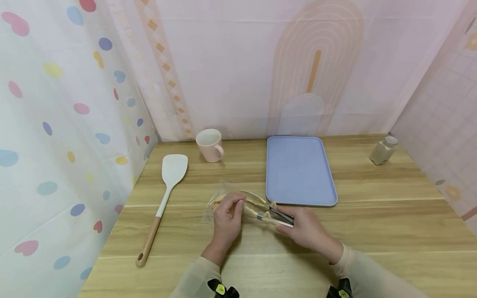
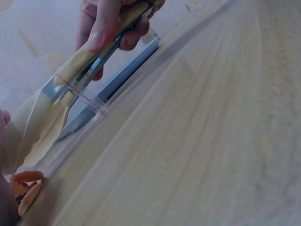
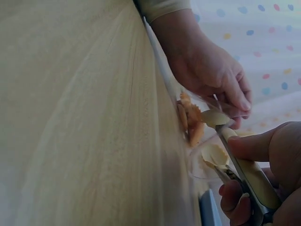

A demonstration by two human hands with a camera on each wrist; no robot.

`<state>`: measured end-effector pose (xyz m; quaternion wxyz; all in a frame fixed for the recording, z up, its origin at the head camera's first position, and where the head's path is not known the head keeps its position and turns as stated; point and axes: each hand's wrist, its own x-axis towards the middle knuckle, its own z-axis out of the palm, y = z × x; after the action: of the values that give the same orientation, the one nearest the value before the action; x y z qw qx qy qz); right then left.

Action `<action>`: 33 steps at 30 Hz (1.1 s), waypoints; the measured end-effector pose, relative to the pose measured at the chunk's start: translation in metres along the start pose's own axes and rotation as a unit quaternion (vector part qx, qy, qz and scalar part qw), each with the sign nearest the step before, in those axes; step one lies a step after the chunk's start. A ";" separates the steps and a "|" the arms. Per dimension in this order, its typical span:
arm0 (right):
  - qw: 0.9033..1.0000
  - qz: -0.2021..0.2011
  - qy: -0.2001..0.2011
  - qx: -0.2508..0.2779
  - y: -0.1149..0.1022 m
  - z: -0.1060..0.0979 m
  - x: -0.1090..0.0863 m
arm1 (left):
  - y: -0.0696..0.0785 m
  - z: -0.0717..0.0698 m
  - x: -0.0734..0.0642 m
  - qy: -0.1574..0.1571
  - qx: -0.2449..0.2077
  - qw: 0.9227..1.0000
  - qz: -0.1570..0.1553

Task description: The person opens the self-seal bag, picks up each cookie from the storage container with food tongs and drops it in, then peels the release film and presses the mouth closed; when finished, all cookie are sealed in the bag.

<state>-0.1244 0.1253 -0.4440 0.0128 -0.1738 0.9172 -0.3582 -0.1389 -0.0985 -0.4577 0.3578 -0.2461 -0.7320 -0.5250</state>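
My right hand [image 1: 309, 229] grips a pair of metal tongs [image 1: 277, 222] with beige scalloped heads and beige handle covers. The tong heads reach through the mouth of a clear plastic bag [image 1: 207, 214], their two arms slightly apart. With thumb and fingertips my left hand [image 1: 227, 217] pinches the bag's edge, as the right wrist view also shows. Inside the bag lie several orange-brown pieces [image 3: 190, 117], partly hidden behind the left hand in the head view. The tong heads are close to these pieces, low over the wooden table.
A blue tray [image 1: 299, 169] lies just beyond the right hand. Left of the bag rests a white turner [image 1: 174, 169] with a wooden handle. A pink mug [image 1: 209, 145] stands at the back, and a small lidded jar [image 1: 384, 151] stands far right. Curtains border the table [image 1: 372, 231].
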 end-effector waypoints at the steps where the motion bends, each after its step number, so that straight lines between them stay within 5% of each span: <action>1: 1.000 0.001 -0.004 -0.001 0.001 -0.002 -0.002 | 0.000 0.000 0.000 -0.001 0.002 1.000 0.001; 7: 1.000 -0.008 -0.020 -0.005 0.004 -0.007 -0.009 | -0.002 -0.001 0.001 -0.004 0.003 1.000 0.004; 16: 1.000 -0.009 -0.004 -0.009 0.003 0.005 0.003 | -0.031 0.004 -0.016 -0.017 -0.002 1.000 -0.017; 25: 1.000 0.003 0.003 -0.014 0.002 0.011 0.010 | -0.032 0.004 -0.020 -0.025 0.006 0.999 -0.038; 33: 1.000 -0.005 -0.008 0.003 0.005 -0.003 -0.005 | -0.034 0.004 -0.019 -0.018 0.034 0.999 -0.012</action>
<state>-0.1215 0.1320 -0.4457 0.0188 -0.1813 0.9150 -0.3599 -0.1528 -0.1055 -0.4932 0.3462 -0.2341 -0.7585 -0.5000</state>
